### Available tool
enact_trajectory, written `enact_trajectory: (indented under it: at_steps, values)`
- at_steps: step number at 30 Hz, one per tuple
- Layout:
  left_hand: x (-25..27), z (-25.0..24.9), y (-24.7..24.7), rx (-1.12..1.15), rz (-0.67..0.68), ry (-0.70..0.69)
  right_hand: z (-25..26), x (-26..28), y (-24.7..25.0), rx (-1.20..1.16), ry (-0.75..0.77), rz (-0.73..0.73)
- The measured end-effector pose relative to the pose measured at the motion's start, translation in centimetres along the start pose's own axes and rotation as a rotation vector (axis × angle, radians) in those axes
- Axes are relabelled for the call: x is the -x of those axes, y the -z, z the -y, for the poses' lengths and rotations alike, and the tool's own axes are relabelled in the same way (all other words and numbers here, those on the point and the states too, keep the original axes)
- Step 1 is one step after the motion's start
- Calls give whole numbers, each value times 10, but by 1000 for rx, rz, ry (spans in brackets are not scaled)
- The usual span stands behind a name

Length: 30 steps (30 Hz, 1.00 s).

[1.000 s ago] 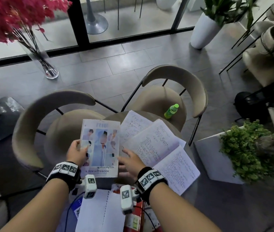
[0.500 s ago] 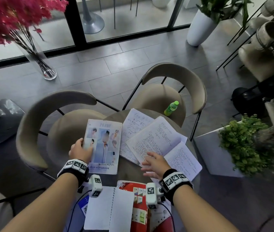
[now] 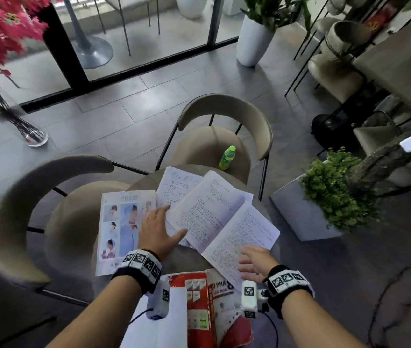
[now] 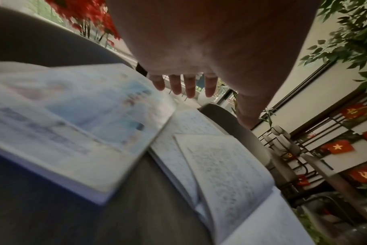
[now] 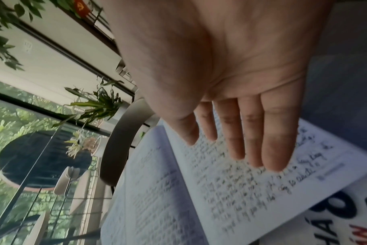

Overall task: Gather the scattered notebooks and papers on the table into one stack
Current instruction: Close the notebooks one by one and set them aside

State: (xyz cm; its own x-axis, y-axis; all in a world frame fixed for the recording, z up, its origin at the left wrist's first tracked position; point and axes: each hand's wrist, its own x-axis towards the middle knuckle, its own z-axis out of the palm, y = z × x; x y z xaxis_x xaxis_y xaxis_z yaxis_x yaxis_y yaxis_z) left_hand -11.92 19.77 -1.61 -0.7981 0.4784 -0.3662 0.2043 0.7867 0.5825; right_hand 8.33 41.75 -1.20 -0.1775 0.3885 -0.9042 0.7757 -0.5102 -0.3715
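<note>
A pale notebook with photos on its cover (image 3: 121, 222) lies flat at the table's left. An open handwritten notebook (image 3: 219, 217) lies to its right, over a written sheet (image 3: 177, 187). My left hand (image 3: 159, 229) hovers with straight fingers between the photo notebook (image 4: 73, 119) and the open notebook (image 4: 220, 165), holding nothing. My right hand (image 3: 254, 262) is spread above the near right page (image 5: 272, 190) of the open notebook, empty. A red book (image 3: 199, 305) and a white pad (image 3: 159, 327) lie at the near edge.
The small round table (image 3: 179, 257) is ringed by two beige chairs (image 3: 224, 136); a green bottle (image 3: 227, 158) stands on the right chair's seat. A white planter with green plant (image 3: 325, 197) sits close on the right. A glass vase of red flowers (image 3: 11, 114) is far left.
My left hand let go of the photo notebook, which now lies flat, and moved right toward the open notebook. My right hand shifted right to the open notebook's near page.
</note>
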Motion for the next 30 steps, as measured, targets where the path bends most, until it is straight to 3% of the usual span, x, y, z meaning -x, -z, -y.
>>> enact_trajectory:
  at_steps: [4,9,16,24,30]
  values:
    - [-25,-40,-19,199,52,77,-9,-13,28,-118,-43,-111]
    - [-63,-47,-42,253,108,263,-11,-24,52,-233,-68,-74]
    - [-78,-37,-65,100,29,298,-9,-44,66,-285,-113,-48]
    - [-90,-39,-64,-211,50,338,-12,-54,65,-361,-72,-52]
    - [-93,-45,-60,-280,94,370,-14,-58,58,-412,-45,-22]
